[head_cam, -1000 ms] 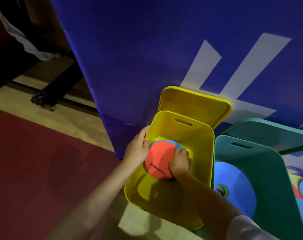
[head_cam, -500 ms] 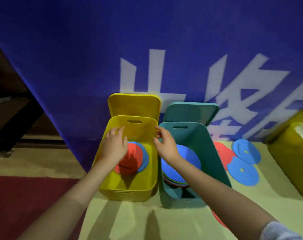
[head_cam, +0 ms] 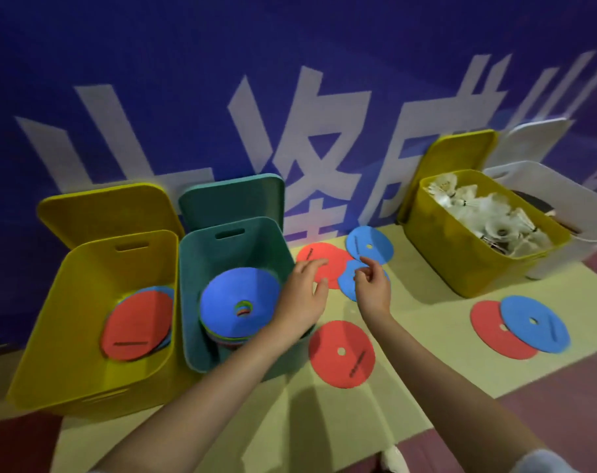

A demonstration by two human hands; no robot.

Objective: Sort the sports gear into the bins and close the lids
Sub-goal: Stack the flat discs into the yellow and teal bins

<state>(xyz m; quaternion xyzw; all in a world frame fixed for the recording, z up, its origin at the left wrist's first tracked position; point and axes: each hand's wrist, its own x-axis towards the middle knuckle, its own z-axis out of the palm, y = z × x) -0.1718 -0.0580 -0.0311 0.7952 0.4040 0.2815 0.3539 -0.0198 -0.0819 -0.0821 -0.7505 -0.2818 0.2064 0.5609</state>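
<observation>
Both hands, left [head_cam: 302,295] and right [head_cam: 372,285], hover empty with loose fingers over the red disc [head_cam: 324,264] and blue disc [head_cam: 348,285] on the floor.

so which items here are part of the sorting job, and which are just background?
Job:
- left yellow bin, teal bin, right yellow bin, white bin
- loose red disc, red and blue discs, discs by the hands
- left hand, right hand

Background:
- blue banner
- mat
</observation>
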